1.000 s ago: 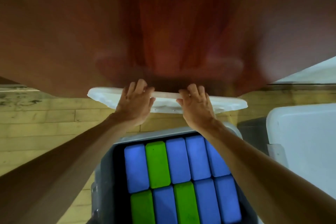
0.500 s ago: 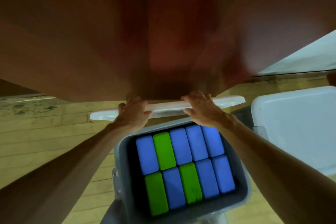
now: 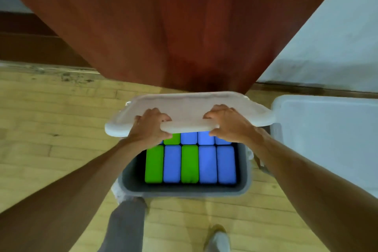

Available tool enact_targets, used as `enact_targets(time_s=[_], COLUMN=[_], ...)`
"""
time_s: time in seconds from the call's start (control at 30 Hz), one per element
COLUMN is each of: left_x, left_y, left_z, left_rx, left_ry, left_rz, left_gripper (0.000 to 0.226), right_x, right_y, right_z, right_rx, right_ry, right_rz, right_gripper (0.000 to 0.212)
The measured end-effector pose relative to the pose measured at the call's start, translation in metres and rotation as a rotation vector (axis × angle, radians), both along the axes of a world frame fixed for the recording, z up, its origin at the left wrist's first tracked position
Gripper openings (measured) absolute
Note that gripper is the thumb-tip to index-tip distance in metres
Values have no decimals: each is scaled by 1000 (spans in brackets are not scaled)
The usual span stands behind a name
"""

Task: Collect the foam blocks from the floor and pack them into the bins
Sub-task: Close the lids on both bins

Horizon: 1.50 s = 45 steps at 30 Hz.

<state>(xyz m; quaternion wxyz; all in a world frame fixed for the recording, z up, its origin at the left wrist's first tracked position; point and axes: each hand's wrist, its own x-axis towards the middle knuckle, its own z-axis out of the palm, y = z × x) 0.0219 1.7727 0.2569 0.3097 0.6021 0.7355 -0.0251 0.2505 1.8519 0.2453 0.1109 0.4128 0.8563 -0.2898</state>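
No readable text, label, brand, number or sign is shown on any surface in view.

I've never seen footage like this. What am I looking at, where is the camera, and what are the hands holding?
No machine: a camera worn on a person's head looks down at their bare arms. The left hand and right hand grip the near edge of a white plastic lid, tilted over the far side of a grey plastic bin on the wooden floor. Inside, blue foam blocks and green foam blocks lie packed side by side. A second white-topped container stands to the right; dark red cloth hangs behind.
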Motion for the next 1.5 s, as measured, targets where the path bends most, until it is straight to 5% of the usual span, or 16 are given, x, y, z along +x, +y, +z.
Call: enact_targets(time_s=[0.5,0.67,0.87,1.07,1.2,1.37,1.5], left_x=[15,3,-7,-19,-12,-33,-68], left_y=[-137,-165,-190,-169,-165,-167,-170], left_z=[-114,-169,-208,-220,-222,-212,-209], left_rx=[-48,76,101,54,40,133,428], left_ry=[-8,28,-46,-115,-140,-558,-251], left_rz=[-173,-328,-326,-453,-413,-10,130], left_gripper=[48,45,39,21,29,17,22], right_x=[9,4,-25,-55,-58,-74,-112], right_y=[-141,-168,-188,-186,-190,-206,-209], right_z=[-117,-160,-175,-178,-176,-163,-165], right_rx=[-56,-60,-78,-14,-14,2,266], right_ry=[-19,-41,-177,-303,-337,-460,-317], right_rz=[144,143,144,102,31,-40,-119], right_gripper=[44,36,17,20,28,30,45])
